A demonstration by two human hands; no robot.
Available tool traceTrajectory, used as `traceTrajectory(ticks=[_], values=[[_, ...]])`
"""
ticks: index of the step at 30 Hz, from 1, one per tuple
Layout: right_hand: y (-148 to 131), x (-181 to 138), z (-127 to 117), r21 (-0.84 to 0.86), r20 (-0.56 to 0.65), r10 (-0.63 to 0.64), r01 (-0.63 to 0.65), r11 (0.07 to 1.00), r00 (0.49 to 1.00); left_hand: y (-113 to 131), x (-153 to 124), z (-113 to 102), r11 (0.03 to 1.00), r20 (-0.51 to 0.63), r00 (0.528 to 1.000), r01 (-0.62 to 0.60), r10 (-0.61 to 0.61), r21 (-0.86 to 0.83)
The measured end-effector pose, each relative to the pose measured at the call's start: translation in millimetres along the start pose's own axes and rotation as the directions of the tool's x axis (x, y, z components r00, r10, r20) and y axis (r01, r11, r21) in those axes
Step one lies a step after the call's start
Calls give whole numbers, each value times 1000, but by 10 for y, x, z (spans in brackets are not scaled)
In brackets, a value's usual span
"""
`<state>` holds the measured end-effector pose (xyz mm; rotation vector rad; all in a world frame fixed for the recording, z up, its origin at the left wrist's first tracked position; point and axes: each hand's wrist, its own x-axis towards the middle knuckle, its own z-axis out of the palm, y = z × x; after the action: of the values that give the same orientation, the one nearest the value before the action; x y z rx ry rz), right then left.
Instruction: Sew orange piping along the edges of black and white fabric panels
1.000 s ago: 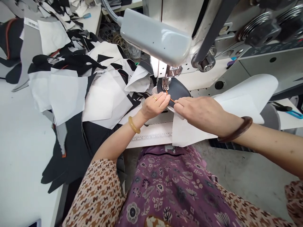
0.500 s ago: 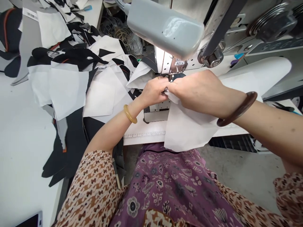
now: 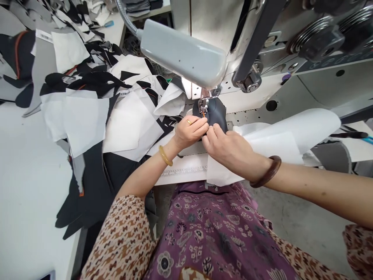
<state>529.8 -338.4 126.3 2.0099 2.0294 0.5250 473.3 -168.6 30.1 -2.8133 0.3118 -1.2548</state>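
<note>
Below the presser foot point(image 3: 203, 105) of a sewing machine lies a black fabric piece point(image 3: 218, 116) with a thin orange strip point(image 3: 204, 115). My left hand point(image 3: 190, 133), fingers bent, pinches the near edge of this piece beside the strip. Close against it, my right hand point(image 3: 229, 147) is closed at the same edge, knuckles up; its fingertips are partly hidden. White sheet material point(image 3: 224, 175) spreads out beneath my right hand and over the table's front edge.
The machine's grey lamp point(image 3: 183, 52) hangs above the needle area. Black and white cut pieces point(image 3: 122, 132) are heaped on the left. A printed ruler point(image 3: 186, 171) runs along the front edge. Scissors-like dark handles point(image 3: 349, 135) lie at far right.
Both hands have come down toward me, away from the needle, and the right hand sits lower. The black piece and orange strip now show under the foot. The view has shifted slightly.
</note>
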Motion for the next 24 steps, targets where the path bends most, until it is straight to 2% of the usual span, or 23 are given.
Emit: traceTrajectory(ticks=[3, 5, 8, 10, 14, 16, 18, 20, 21, 24], values=[[41, 18, -9, 54, 14, 23, -23, 998, 1000, 10, -51, 95, 984, 57, 983, 174, -172, -35], [71, 57, -22, 90, 58, 35, -40, 995, 998, -1, -46, 135, 971, 22, 972, 236, -236, -28], [105, 134, -43, 93, 117, 49, -60, 994, 992, -30, -16, 175, 970, -140, 961, 243, -240, 3], [100, 176, -40, 54, 122, 51, -58, 997, 991, -49, -7, 194, 969, -204, 949, 246, -239, 12], [-39, 196, 37, -38, 64, 93, -91, 995, 994, -59, -56, 152, 966, -162, 953, 256, -256, -24], [-183, 180, 99, -44, 33, 171, -169, 985, 985, -22, -98, 67, 969, -132, 961, 238, -245, -69], [-367, 147, 162, -7, 36, 274, -274, 962, 961, 60, -124, -41, 950, -108, 948, 285, -299, -126], [-567, 91, 216, 73, 83, 320, -326, 942, 944, 184, -119, -130, 899, -93, 901, 406, -424, -166], [-660, 50, 239, 128, 119, 300, -314, 941, 946, 259, -106, -154, 864, -100, 865, 472, -492, -175], [-833, -130, 307, 382, 238, 74, -163, 910, 969, 509, -53, -114, 749, -123, 742, 632, -659, -199]])
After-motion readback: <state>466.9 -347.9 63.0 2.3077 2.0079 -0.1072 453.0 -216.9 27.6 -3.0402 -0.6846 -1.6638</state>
